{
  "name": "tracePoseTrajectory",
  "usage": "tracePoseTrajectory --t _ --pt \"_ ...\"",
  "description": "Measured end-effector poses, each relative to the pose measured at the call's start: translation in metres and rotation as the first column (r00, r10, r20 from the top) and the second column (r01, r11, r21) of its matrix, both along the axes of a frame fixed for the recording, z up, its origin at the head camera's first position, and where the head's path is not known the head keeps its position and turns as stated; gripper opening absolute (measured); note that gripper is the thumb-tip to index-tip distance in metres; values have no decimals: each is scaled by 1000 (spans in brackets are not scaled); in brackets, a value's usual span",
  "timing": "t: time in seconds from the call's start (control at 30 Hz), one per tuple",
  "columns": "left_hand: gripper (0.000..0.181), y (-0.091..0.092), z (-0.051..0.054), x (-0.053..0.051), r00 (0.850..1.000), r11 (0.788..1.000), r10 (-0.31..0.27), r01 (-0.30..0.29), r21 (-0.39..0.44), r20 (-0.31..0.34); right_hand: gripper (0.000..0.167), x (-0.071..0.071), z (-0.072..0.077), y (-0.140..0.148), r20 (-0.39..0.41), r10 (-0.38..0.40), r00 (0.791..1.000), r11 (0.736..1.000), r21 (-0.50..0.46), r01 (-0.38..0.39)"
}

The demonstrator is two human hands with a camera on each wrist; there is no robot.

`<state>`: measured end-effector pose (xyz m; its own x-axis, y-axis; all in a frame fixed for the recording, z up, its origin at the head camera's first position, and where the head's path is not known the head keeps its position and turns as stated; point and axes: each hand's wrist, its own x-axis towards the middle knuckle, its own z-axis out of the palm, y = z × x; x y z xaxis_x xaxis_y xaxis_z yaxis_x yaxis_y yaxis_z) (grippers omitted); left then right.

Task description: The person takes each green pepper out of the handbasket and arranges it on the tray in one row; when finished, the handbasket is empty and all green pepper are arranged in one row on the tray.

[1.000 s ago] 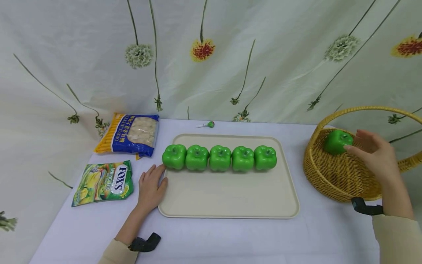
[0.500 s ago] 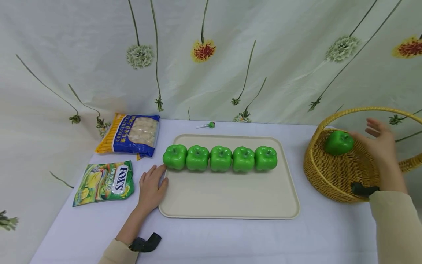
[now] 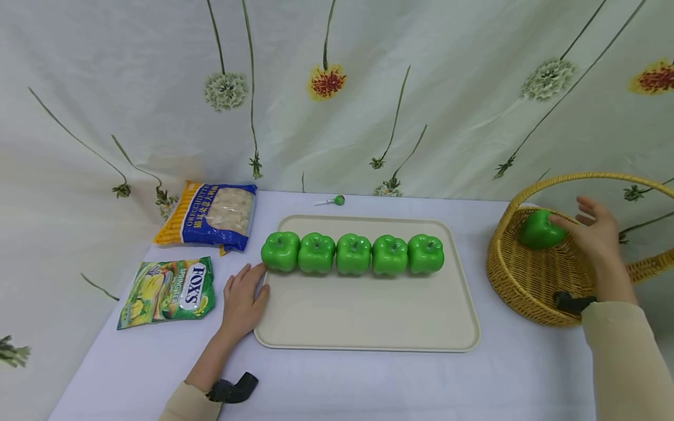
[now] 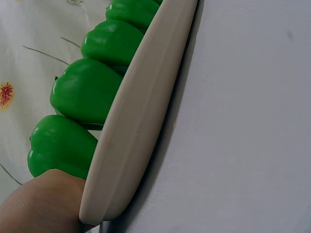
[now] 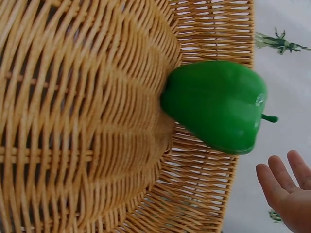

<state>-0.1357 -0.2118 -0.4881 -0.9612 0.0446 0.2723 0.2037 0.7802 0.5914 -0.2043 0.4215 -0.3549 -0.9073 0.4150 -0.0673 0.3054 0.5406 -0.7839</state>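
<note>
A green bell pepper (image 3: 538,230) sits inside a wicker basket (image 3: 500,280) on the right, against the far inner wall. Beside it hovers my right hand (image 3: 599,237), fingers spread and holding nothing. In the right wrist view a gap shows between the hand (image 5: 291,196) and the pepper (image 5: 216,107). My left hand (image 3: 243,301) rests at the left edge of a beige tray (image 3: 368,316), its fingertips near the leftmost of several bell peppers (image 3: 280,251) lined up along the tray's far half. The left wrist view shows that hand (image 4: 46,201) beside the tray rim.
A blue and yellow pasta bag (image 3: 216,213) and a green Fox's candy bag (image 3: 168,292) lie left of the tray. Behind the tray is a lollipop (image 3: 337,200). The basket's tall handle (image 3: 574,176) arches over the right side, and a patterned cloth (image 3: 447,88) hangs behind.
My right hand has drawn back slightly from the basket pepper and come near it again, while its forearm shifted forward. The left hand and the peppers stay in place.
</note>
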Motion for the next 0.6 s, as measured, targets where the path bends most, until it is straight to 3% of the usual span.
tracePoseTrajectory --t 0.3,0.47,0.6 --pt "46 1 2 1 1000 1000 2 -2 -4 10 96 -14 -27 22 52 38 998 998 42 -40" --pt "45 1 3 1 1000 1000 3 -3 0 14 96 -11 -28 19 57 142 988 989 25 -144" --pt "45 2 4 2 1000 1000 2 -2 -1 9 93 -8 -27 13 98 173 980 984 13 -175"
